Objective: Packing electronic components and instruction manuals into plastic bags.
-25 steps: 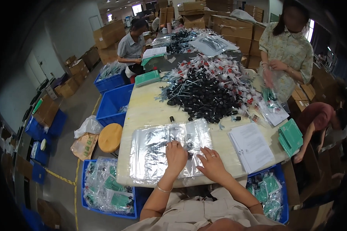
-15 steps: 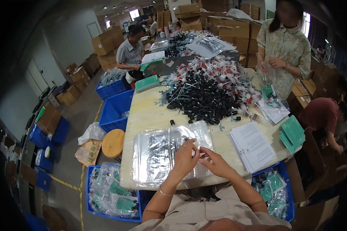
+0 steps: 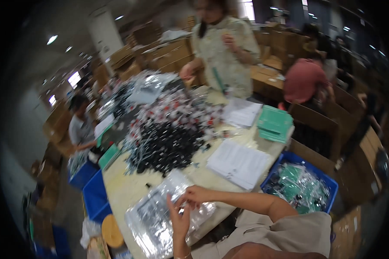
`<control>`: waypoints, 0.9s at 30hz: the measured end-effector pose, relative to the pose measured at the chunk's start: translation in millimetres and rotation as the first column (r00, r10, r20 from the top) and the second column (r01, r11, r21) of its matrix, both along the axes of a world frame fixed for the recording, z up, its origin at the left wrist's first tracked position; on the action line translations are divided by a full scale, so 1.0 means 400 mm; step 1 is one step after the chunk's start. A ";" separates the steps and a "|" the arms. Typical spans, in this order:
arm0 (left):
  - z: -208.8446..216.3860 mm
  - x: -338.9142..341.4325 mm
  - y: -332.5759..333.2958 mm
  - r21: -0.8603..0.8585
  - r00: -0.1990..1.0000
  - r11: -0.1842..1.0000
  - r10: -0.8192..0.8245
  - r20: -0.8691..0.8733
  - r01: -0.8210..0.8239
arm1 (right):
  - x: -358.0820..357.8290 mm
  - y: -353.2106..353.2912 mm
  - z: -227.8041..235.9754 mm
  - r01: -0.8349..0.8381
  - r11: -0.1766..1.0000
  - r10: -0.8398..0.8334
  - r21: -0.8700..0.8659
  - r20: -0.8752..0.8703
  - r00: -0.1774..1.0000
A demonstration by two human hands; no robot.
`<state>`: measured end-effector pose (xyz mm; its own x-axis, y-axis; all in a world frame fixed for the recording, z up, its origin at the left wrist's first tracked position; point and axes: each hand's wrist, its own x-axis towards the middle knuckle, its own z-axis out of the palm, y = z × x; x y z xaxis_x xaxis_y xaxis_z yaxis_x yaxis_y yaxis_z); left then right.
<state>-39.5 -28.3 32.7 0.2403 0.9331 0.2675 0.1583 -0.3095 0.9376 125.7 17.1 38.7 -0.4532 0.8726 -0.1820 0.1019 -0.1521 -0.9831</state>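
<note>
My left hand (image 3: 180,218) is raised over a stack of clear plastic bags (image 3: 147,228), its fingers stretched upward and apart, with nothing seen in them. Close beside it, my right hand (image 3: 197,195) reaches in from the right, fingers bent together toward the left hand. Blur hides whatever the right fingertips may hold. The bags lie flat at the near edge of the pale table (image 3: 116,185). Beyond them rises a heap of small black-capped parts (image 3: 164,144), and behind it a heap of white and red pieces (image 3: 173,108).
Printed white sheets (image 3: 237,164) and green cards (image 3: 274,123) lie to the right. A blue crate (image 3: 333,190) of filled bags stands beside the table. Across it is a person in a patterned shirt (image 3: 224,56); another in grey (image 3: 82,125) sits at left. A round stool (image 3: 112,231) stands lower left.
The view has swung to the right and tilted. My left fingers have straightened upward; my right hand now comes in more from the side. The person across has raised a hand.
</note>
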 end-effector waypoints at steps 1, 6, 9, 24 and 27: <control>0.004 -0.006 -0.005 -0.006 1.000 1.000 0.027 -0.011 -0.027 | -0.012 0.007 -0.025 -0.010 1.000 0.010 0.003 -0.032 0.999; -0.012 -0.025 0.010 -0.018 0.999 1.000 -0.008 0.031 0.008 | -0.011 0.003 0.032 0.011 1.000 -0.011 0.000 0.021 1.000; -0.009 -0.013 0.010 -0.035 0.997 0.999 -0.027 0.066 0.030 | -0.002 0.015 0.044 -0.025 0.991 0.031 -0.129 0.047 0.998; -0.009 -0.064 0.033 -0.010 0.997 0.998 -0.056 0.061 0.056 | -0.020 0.031 -0.028 -0.325 0.945 0.302 -0.047 -0.261 0.917; 0.038 -0.055 0.008 -0.083 0.989 0.997 -0.022 -0.143 0.010 | -0.045 0.028 -0.019 -0.225 0.972 0.236 0.074 -0.229 0.944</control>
